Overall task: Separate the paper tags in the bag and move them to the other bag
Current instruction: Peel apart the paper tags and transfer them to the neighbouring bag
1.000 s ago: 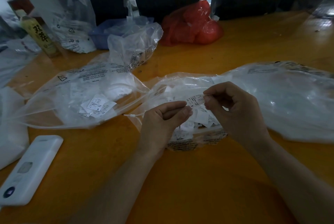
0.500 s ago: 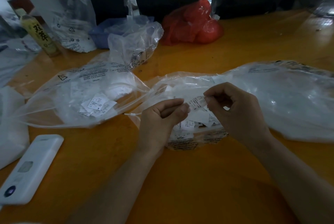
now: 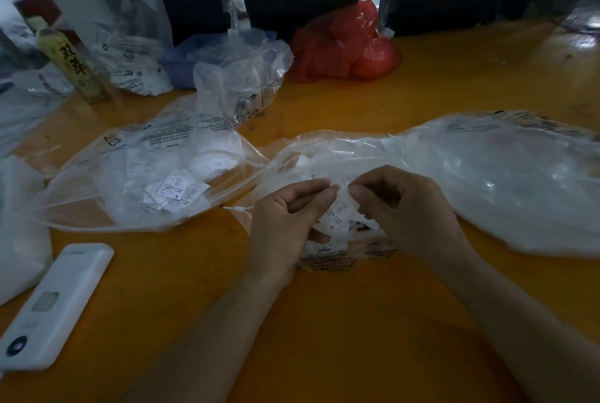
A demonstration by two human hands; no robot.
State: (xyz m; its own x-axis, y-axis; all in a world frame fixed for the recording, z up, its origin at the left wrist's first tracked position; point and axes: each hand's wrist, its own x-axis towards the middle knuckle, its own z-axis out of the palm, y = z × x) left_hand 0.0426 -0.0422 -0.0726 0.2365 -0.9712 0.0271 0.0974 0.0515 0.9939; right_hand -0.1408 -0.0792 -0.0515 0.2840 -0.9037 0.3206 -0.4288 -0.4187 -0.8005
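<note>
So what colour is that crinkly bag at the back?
Red; the crinkly bag shows best in the head view.

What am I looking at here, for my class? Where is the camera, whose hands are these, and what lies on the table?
There is no machine. A person wears a camera on the head, so the one picture looks forward and down at their own two bare hands.

The left hand and right hand meet over the open mouth of a clear plastic bag and together pinch a small white paper tag; more tags lie loose below it. To the left lies a second clear bag with printed tags inside.

All rests on an orange table. Also there: a white remote control, a bottle, a red bag, and more clear bags at the back.
</note>
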